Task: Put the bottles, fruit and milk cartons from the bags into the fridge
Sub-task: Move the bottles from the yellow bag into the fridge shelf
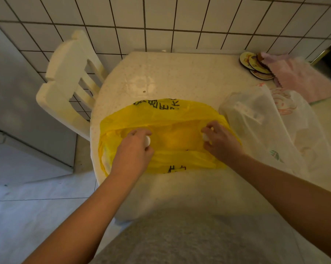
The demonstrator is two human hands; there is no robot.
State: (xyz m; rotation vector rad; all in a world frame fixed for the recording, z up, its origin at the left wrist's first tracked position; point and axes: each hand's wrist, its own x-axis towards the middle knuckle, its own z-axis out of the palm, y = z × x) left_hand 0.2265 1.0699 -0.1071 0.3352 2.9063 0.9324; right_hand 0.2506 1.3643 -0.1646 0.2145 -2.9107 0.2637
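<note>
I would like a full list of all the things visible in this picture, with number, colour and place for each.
yellow bag: one, yellow with black print, table's near middle
white bag: one, translucent white, right of yellow bag
white caps: two, white, inside yellow bag
coasters: several, dark-rimmed, table's far right
cloth: one, pink, against coasters
table: one, cream
chair: one, white, left of table
left hand: grips one cap
right hand: grips the other cap

- Pale speckled table (160, 73).
- Yellow bag (160, 115) near the front edge.
- White bag (256, 115) just beside it, right.
- Coasters (254, 63) and pink cloth (301, 77), far right corner, overlapping.
</note>
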